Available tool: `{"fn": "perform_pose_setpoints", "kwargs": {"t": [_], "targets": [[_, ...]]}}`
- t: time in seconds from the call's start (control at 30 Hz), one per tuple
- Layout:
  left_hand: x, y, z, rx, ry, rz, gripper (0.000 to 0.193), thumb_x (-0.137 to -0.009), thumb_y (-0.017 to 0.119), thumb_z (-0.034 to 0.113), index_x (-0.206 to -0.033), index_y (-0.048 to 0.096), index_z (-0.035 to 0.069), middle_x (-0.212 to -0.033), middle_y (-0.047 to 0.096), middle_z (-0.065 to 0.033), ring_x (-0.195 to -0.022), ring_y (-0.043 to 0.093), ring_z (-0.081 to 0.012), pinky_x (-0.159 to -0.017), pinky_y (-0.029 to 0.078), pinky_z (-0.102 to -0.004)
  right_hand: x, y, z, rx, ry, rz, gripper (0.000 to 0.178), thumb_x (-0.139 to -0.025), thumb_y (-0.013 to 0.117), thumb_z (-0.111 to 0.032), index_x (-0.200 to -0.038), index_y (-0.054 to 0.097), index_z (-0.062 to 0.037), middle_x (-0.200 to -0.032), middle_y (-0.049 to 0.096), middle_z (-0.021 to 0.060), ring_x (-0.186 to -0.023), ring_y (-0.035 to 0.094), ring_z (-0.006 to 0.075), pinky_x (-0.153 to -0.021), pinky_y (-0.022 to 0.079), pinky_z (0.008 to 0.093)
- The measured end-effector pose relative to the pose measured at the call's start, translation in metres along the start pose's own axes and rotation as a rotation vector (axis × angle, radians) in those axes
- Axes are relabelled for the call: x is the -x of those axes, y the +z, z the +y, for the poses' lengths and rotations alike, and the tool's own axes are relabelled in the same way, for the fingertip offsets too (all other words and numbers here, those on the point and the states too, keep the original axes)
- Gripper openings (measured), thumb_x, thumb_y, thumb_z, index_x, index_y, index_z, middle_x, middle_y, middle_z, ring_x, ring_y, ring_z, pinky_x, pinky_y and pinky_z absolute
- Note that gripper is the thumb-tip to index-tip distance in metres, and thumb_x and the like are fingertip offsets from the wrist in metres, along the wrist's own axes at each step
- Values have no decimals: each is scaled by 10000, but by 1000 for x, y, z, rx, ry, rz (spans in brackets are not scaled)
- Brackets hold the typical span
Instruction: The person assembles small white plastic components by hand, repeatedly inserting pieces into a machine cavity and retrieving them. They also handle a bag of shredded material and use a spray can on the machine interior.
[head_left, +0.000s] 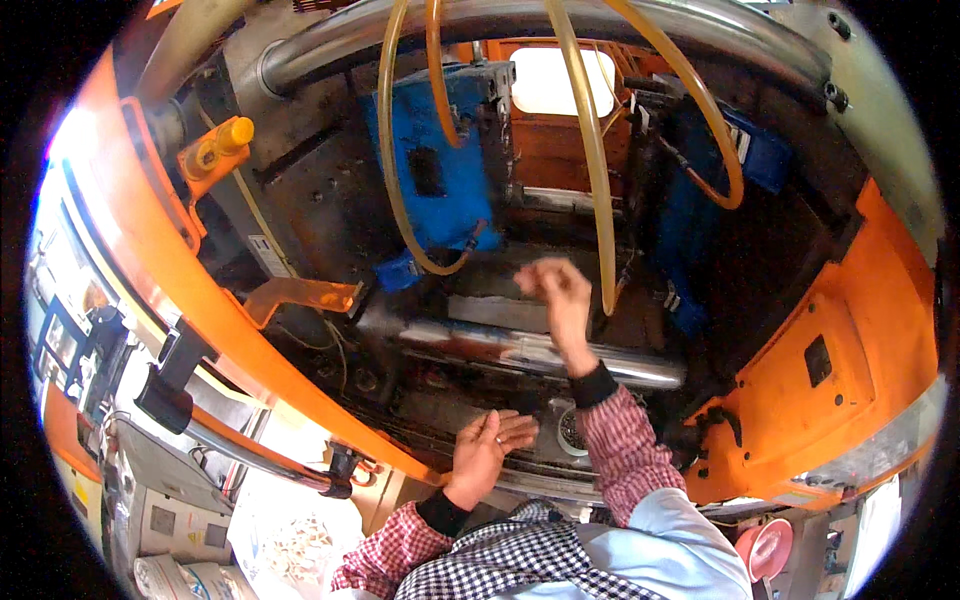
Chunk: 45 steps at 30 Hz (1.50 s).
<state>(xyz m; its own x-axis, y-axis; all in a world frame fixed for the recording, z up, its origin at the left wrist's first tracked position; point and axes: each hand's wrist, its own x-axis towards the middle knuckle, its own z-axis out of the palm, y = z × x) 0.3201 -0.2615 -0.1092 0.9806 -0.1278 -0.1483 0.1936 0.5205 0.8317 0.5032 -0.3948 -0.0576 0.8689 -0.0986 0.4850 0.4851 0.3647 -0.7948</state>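
My right hand (560,298) reaches into the opening of a large machine, above a shiny steel bar (630,366). Its fingers are bent and drawn together, and whatever is between them, if anything, is too blurred to make out. Nearest to it on the right hangs a clear yellowish hose (598,190). My left hand (485,452) is lower, in front of the bar, with fingers stretched out to the right and nothing in it. To the right of the left hand stands a small white cup (573,430) with small dark pieces inside.
Blue mould blocks stand on the left (440,165) and right (690,225) of the opening, with several hoses looping over them. Orange guard panels (820,370) flank me. At lower left is a white bag (300,535) of small pale pieces; a pink container (768,548) is at lower right.
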Motion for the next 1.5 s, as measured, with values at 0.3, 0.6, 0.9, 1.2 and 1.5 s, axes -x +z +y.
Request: {"fn": "perform_pose_setpoints", "kwargs": {"t": [0.3, 0.6, 0.9, 1.2, 1.5], "targets": [[15, -1, 5, -139, -54, 113, 334, -984, 363, 203, -1084, 468, -98, -1030, 592, -222, -930, 620, -318, -815, 524, -391, -184, 12, 47, 325, -204, 297, 171, -805, 653, -59, -907, 640, 77, -790, 668, 99, -715, 639, 139, -649, 501, 238], [15, -9, 4, -217, -29, 104, 302, -983, 358, 167, -1101, 440, -98, -1070, 581, -237, -928, 622, -331, -812, 523, -378, -236, 50, 51, 770, -420, 370, 168, -791, 606, -59, -934, 687, -29, -881, 654, 191, -823, 635, 324, -747, 485, 368], [9, -15, 2, -186, -17, 85, 287, -981, 363, 164, -1111, 434, -81, -1072, 582, -238, -934, 624, -330, -808, 524, -379, -261, 42, 64, 992, -649, 378, 299, -791, 638, -117, -1081, 622, -47, -819, 629, 227, -767, 617, 360, -702, 479, 409], [15, -19, 2, -216, 36, 192, 250, -961, 425, 157, -1044, 475, -73, -996, 609, -210, -850, 647, -302, -724, 542, -361, -239, 72, 46, 1408, -406, 171, 835, -661, 607, 38, -1395, 210, 36, -792, 620, 233, -695, 602, 375, -656, 495, 418], [13, -16, 9, -261, -12, 221, 307, -936, 501, 270, -839, 563, -15, -674, 577, -60, -556, 572, -142, -485, 435, -249, -158, 30, 8, 1096, -517, 159, 534, -772, 509, 39, -1290, 381, 31, -1018, 612, 230, -891, 592, 396, -748, 464, 455]]}}
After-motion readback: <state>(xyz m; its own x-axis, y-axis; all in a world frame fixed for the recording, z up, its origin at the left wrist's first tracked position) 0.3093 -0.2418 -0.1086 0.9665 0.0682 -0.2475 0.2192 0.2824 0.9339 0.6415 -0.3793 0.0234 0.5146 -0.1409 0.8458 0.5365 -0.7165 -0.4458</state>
